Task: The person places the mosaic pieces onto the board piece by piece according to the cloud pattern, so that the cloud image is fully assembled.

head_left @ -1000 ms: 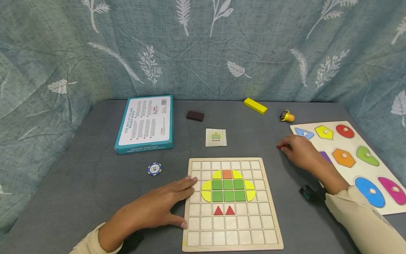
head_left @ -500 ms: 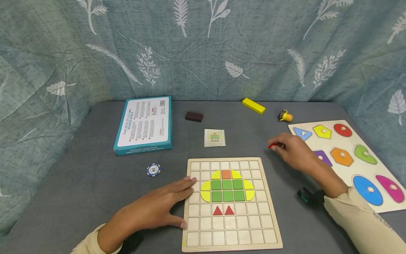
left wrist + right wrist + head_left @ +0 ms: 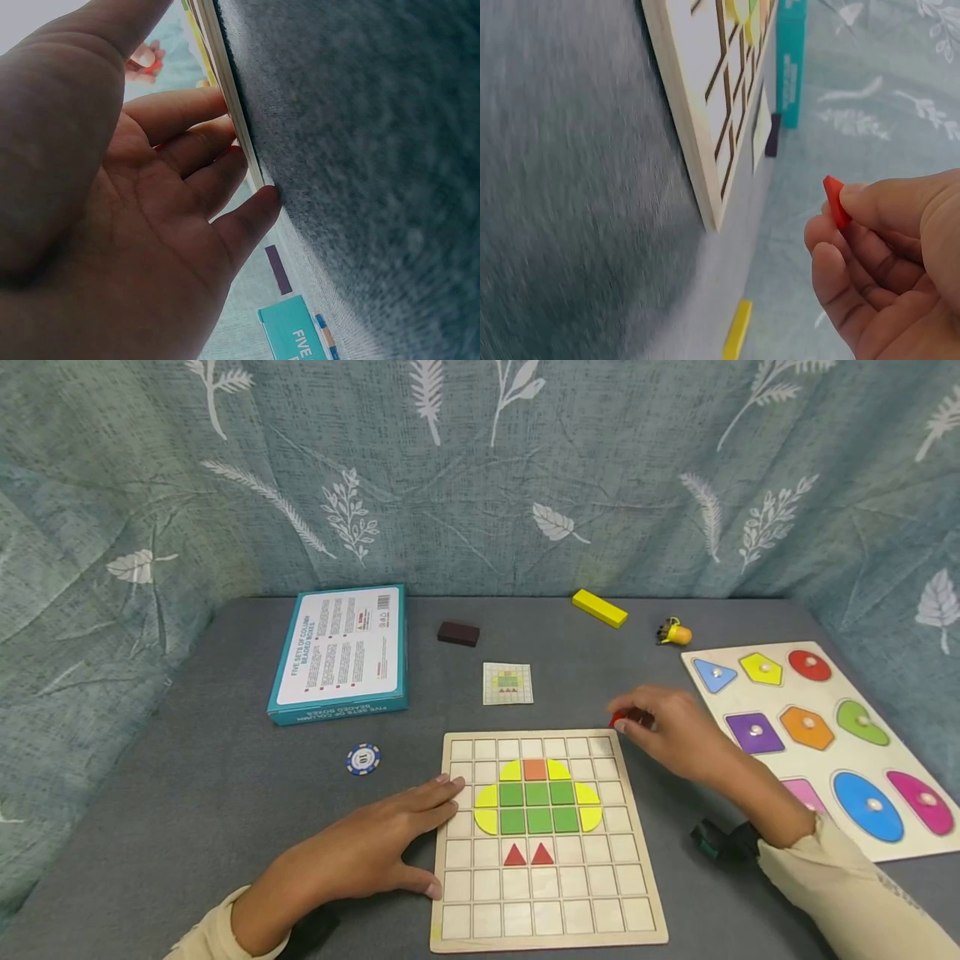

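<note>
My right hand [image 3: 671,731] pinches a small red piece [image 3: 836,202] between thumb and fingers, above the table by the far right corner of a wooden grid board [image 3: 600,906]. The piece's full shape is partly covered by the fingers. My left hand [image 3: 375,839] rests against the board's left edge, fingers extended, fingertips touching the rim in the left wrist view. On the grid lie green squares [image 3: 538,793], yellow rounded pieces [image 3: 588,807], an orange square [image 3: 535,769] and two red triangles [image 3: 541,856] side by side below the green ones.
Beyond the board lies a small pattern card [image 3: 507,683]. A teal box [image 3: 341,652], poker chip [image 3: 363,759], dark brown block [image 3: 458,633], yellow block [image 3: 599,608] and small yellow-orange object [image 3: 675,632] stand around. At right is a knobbed shape puzzle [image 3: 776,681].
My right hand has moved left from beside the shape puzzle to the board's far right corner, carrying the red piece. The left hand stays at the board's edge.
</note>
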Demonstrator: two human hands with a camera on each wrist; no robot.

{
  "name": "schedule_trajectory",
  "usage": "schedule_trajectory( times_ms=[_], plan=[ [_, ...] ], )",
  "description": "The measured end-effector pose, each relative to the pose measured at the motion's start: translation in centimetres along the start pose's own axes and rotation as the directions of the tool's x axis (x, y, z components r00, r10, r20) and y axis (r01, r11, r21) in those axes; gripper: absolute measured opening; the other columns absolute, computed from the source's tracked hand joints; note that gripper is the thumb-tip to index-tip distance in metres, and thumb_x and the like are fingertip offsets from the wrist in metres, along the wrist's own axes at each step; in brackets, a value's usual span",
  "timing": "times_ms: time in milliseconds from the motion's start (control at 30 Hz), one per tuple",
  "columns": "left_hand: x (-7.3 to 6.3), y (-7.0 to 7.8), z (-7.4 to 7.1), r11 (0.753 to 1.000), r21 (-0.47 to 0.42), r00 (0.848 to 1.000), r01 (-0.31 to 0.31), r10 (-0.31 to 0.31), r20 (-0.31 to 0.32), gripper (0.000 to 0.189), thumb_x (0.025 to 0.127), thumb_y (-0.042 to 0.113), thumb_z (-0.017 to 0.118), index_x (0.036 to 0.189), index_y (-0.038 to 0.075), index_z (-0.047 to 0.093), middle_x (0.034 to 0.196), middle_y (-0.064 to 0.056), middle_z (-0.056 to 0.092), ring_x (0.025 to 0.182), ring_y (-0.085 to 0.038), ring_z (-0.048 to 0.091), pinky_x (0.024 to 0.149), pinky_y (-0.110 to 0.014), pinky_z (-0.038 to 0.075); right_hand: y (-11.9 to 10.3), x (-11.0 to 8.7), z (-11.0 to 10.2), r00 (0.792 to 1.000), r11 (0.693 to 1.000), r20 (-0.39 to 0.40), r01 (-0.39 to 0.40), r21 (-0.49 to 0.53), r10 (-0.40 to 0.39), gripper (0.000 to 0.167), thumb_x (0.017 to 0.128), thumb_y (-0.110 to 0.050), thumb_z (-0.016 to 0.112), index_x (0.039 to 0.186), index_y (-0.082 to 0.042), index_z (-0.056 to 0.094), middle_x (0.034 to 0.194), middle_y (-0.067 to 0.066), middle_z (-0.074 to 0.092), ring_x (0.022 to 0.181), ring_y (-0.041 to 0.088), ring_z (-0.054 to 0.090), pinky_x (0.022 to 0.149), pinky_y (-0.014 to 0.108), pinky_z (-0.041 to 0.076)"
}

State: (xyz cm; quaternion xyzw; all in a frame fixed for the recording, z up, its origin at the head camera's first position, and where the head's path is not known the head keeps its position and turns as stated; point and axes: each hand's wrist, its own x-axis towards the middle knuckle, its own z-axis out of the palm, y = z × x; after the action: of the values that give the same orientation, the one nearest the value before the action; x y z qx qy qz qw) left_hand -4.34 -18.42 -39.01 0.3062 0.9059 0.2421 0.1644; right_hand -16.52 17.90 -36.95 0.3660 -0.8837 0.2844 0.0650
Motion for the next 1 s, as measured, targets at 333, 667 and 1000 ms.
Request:
schedule_trajectory(
  times_ms=[333, 667, 1000],
  plan=[
    [0.0, 0.1, -0.1, 1.000, 0.007, 1.000, -0.005, 0.005, -0.001, 0.089, 0.077, 0.050, 0.077, 0.147, 0.005, 0.043, 0.159, -0.002, 0.025, 0.144, -0.024, 0.022, 0.106, -0.048, 0.035, -1.0, -0.6, 0.8, 0.995, 1.000, 0.100, -0.011, 0.025, 0.009, 0.017, 0.086, 0.003, 0.070, 0.102, -0.003, 0.073, 0.089, -0.004, 0.066, 0.080, 0.010, 0.060, 0.070, 0.033, 0.052],
    [-0.1, 0.1, -0.2, 1.000, 0.022, 1.000, 0.000, 0.000, -0.002, 0.090, 0.077, 0.053, 0.075, 0.148, 0.007, 0.042, 0.159, -0.001, 0.024, 0.144, -0.023, 0.022, 0.105, -0.047, 0.036, -1.8, -1.3, 1.7, 0.984, 0.996, 0.179, 0.007, 0.086, -0.022, 0.021, 0.086, 0.007, 0.068, 0.104, -0.003, 0.072, 0.093, -0.004, 0.063, 0.079, 0.008, 0.056, 0.068, 0.026, 0.051],
    [-0.2, 0.1, -0.2, 1.000, -0.001, 1.000, -0.003, 0.003, 0.003, 0.090, 0.078, 0.053, 0.074, 0.147, 0.006, 0.042, 0.159, -0.001, 0.024, 0.144, -0.023, 0.022, 0.106, -0.047, 0.036, -3.2, -2.2, 2.3, 0.965, 0.978, 0.243, 0.047, 0.201, -0.096, 0.021, 0.089, 0.004, 0.067, 0.102, -0.011, 0.073, 0.095, -0.009, 0.065, 0.080, 0.005, 0.057, 0.068, 0.025, 0.051]
  ],
)
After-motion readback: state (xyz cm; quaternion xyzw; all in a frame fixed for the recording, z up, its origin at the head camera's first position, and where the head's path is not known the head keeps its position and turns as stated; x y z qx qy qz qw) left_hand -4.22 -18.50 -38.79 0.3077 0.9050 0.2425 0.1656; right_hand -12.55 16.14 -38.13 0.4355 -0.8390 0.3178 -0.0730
